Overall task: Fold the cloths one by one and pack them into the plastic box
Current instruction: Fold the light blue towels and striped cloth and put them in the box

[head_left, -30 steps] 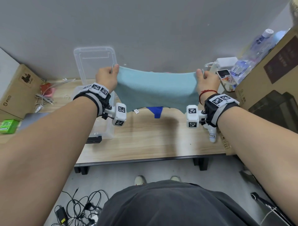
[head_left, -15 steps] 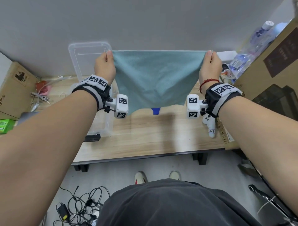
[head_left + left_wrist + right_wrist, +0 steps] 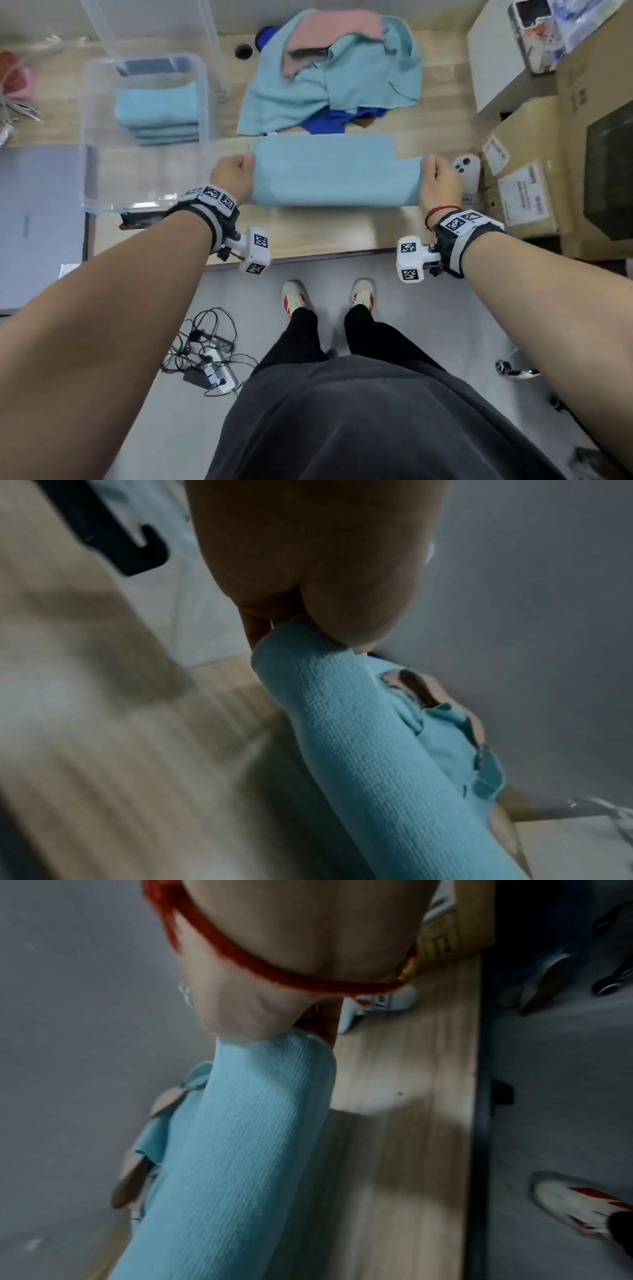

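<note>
A light blue cloth (image 3: 335, 171) is stretched flat over the wooden table, doubled over, held at both ends. My left hand (image 3: 236, 171) pinches its left end (image 3: 301, 642); my right hand (image 3: 436, 178) pinches its right end (image 3: 281, 1047). Behind it lies a pile of unfolded cloths (image 3: 329, 72): light blue, pink and dark blue. The clear plastic box (image 3: 102, 144) stands at the left with a stack of folded light blue cloths (image 3: 157, 113) inside.
The box lid (image 3: 102, 27) leans at the back left. Cardboard boxes (image 3: 527, 178) crowd the table's right side, with a white controller (image 3: 467, 171) beside my right hand. A grey laptop (image 3: 37, 219) lies at the left. Cables (image 3: 205, 349) lie on the floor.
The cloth hung spread in the air from both raised hands; now both hands have come down and it lies folded over above the table's near part. The camera tilted downward.
</note>
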Available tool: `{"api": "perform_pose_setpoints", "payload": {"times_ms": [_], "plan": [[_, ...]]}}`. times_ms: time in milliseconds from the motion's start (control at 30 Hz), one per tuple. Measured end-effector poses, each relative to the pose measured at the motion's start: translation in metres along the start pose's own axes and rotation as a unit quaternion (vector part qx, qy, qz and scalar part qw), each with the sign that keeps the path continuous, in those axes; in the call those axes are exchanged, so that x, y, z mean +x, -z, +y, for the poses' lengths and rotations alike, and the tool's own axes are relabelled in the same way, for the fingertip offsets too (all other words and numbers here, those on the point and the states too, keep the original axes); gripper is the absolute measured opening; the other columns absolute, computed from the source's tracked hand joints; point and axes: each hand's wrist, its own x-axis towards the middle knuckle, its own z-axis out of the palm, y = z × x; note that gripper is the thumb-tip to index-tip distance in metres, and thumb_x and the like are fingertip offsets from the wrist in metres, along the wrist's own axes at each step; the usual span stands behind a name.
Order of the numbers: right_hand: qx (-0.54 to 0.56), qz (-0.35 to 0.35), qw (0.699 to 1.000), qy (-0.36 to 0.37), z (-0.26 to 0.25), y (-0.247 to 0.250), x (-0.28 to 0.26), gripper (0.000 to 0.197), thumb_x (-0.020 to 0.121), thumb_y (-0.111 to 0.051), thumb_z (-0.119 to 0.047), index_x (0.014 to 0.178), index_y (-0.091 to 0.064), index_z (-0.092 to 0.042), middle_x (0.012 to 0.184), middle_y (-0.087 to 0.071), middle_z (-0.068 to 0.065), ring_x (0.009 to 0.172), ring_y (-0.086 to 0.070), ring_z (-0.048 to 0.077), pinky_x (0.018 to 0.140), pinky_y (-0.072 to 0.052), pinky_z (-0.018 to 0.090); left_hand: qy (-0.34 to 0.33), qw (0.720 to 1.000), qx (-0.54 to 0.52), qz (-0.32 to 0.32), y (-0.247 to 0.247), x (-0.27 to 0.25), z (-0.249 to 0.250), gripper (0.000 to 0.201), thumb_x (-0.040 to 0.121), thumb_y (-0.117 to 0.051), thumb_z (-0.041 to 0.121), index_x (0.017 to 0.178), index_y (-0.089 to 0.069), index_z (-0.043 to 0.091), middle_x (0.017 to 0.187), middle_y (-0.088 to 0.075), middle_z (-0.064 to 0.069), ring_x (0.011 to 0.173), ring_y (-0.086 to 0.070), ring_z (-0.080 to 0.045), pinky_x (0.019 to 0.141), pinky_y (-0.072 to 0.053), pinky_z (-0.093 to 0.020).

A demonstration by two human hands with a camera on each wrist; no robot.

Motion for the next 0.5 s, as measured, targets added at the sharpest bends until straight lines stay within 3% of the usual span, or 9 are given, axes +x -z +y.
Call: {"api": "perform_pose_setpoints", "payload": {"times_ms": [100, 167, 367, 500], "plan": [[-0.032, -0.02, 0.999, -0.019, 0.024, -0.016, -0.012, 0.037, 0.098, -0.035, -0.037, 0.071, -0.048, -0.015, 0.078, -0.059, 0.017, 0.073, -0.055, 0.029, 0.068, -0.045, 0.038, 0.003, 0.999, 0.02, -0.037, -0.026, -0.009, -0.025, 0.045, 0.104, -0.032, 0.034, 0.073, -0.049, 0.006, 0.079, -0.052, -0.018, 0.076, -0.049, -0.03, 0.065, -0.029, -0.031], [-0.053, -0.036, 0.998, -0.028, 0.032, -0.021, -0.016, 0.038, 0.1, -0.034, -0.036, 0.077, -0.051, -0.01, 0.08, -0.058, 0.018, 0.074, -0.053, 0.029, 0.068, -0.04, 0.036, 0.007, 0.999, 0.028, -0.046, -0.039, -0.012, -0.034, 0.046, 0.104, -0.032, 0.034, 0.067, -0.043, 0.009, 0.075, -0.049, -0.016, 0.072, -0.045, -0.027, 0.064, -0.028, -0.031], [-0.064, -0.056, 0.996, -0.029, 0.028, -0.03, -0.004, 0.04, 0.102, -0.034, -0.034, 0.091, -0.057, -0.002, 0.094, -0.062, 0.025, 0.087, -0.058, 0.038, 0.072, -0.038, 0.038, 0.035, 0.999, 0.009, -0.031, -0.048, -0.006, -0.037, 0.04, 0.103, -0.033, 0.034, 0.08, -0.05, 0.006, 0.079, -0.052, -0.014, 0.075, -0.045, -0.026, 0.066, -0.03, -0.03], [-0.064, -0.057, 0.996, -0.014, 0.01, -0.034, 0.013, 0.026, 0.102, -0.035, -0.028, 0.088, -0.049, -0.011, 0.097, -0.062, 0.023, 0.089, -0.056, 0.034, 0.065, -0.026, 0.03, 0.058, 0.998, -0.002, -0.016, -0.048, 0.007, -0.036, 0.039, 0.104, -0.032, 0.031, 0.097, -0.057, 0.002, 0.095, -0.06, -0.02, 0.089, -0.054, -0.035, 0.074, -0.036, -0.034]]}}
